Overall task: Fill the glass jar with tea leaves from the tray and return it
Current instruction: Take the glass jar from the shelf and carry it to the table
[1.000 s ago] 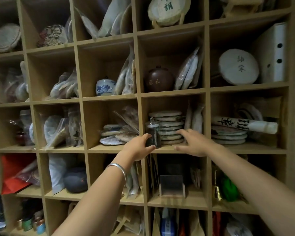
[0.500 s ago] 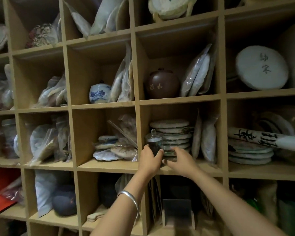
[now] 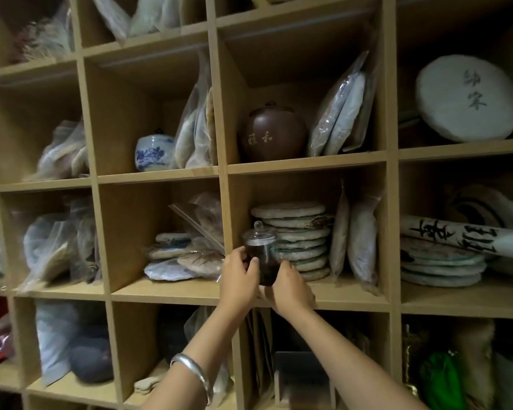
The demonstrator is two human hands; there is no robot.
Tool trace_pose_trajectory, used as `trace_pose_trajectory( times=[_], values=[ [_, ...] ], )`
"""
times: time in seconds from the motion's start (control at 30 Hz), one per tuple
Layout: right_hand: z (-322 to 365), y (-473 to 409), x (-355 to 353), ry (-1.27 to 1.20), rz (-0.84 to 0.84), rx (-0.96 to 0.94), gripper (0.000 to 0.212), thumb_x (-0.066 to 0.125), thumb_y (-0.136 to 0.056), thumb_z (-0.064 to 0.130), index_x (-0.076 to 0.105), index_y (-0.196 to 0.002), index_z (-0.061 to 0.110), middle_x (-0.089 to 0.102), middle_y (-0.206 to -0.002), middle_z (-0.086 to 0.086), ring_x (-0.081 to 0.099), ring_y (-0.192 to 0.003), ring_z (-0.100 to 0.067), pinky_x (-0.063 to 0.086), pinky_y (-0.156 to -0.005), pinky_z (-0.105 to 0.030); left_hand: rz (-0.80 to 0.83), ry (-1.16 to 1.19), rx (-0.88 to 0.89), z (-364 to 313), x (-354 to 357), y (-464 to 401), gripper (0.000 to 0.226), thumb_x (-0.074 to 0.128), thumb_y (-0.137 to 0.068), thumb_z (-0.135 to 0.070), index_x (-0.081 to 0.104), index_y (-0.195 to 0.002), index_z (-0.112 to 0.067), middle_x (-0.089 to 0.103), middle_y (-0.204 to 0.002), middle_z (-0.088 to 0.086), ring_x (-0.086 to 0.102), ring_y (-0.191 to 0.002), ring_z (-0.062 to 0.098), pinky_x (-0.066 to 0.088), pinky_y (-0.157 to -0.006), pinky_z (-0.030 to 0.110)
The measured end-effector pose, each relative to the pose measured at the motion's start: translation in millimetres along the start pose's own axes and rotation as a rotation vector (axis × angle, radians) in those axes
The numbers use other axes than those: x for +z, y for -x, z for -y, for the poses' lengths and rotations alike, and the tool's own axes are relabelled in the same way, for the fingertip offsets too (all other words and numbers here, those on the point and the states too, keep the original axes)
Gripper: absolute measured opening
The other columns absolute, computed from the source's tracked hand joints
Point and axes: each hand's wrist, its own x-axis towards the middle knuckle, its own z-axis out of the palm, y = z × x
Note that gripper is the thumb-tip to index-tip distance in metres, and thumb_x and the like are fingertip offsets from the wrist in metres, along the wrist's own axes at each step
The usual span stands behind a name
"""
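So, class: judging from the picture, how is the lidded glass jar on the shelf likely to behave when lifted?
The glass jar is clear glass, so probably fragile and smooth to grip; both the left hand and right hand cup it. Its knobbed lid seems to just sit on top, so tilting might dislodge it. Dark contents fill it, likely adding little weight.

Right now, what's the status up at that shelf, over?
Both hands, left hand and right hand, grip the glass jar. Jar lidded, dark inside, at the cubby's front edge. Stacked tea cakes close behind it.
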Motion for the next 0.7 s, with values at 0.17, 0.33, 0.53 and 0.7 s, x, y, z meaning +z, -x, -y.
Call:
trace_pose_trajectory(
  times=[0.17,0.33,0.53,0.7],
  values=[
    [-15,2,-15,-0.208,0.085,-0.027,0.082,0.074,-0.055,0.067,0.049,-0.12,0.025,0.061,-0.115,0.004,0.057,-0.107,-0.02,0.052,-0.086,-0.044,0.073,0.044,0.047,7,-10,5,0.048,0.065,-0.096,-0.027,0.05,-0.14,-0.016,0.054,-0.132,0.001,0.056,-0.115,0.011,0.052,-0.098,0.032],
    [-32,13,-29,-0.432,0.181,-0.142,0.075,0.081,-0.052,0.057,0.05,-0.116,0.034,0.061,-0.11,0.015,0.058,-0.107,-0.01,0.051,-0.086,-0.03,0.195,0.142,0.028,-1,-10,10,0.052,0.074,-0.087,-0.04,0.052,-0.13,-0.022,0.057,-0.118,-0.009,0.059,-0.099,-0.002,0.05,-0.075,0.016],
    [-40,40,-51,-0.519,0.248,-0.271,0.07,0.083,-0.048,0.054,0.049,-0.109,0.048,0.063,-0.105,0.023,0.058,-0.101,0.004,0.047,-0.079,-0.013,0.372,0.254,-0.001,-11,-21,22,0.061,0.084,-0.077,-0.041,0.054,-0.128,-0.025,0.069,-0.118,-0.009,0.067,-0.106,0.005,0.055,-0.08,0.02],
    [-40,72,-67,-0.558,0.291,-0.308,0.078,0.085,-0.047,0.052,0.051,-0.117,0.04,0.062,-0.108,0.019,0.057,-0.103,0.002,0.049,-0.084,-0.019,0.439,0.256,0.052,-29,-53,49,0.043,0.086,-0.074,-0.037,0.067,-0.113,-0.04,0.075,-0.109,-0.013,0.071,-0.103,0.004,0.055,-0.076,0.014]
  ],
)
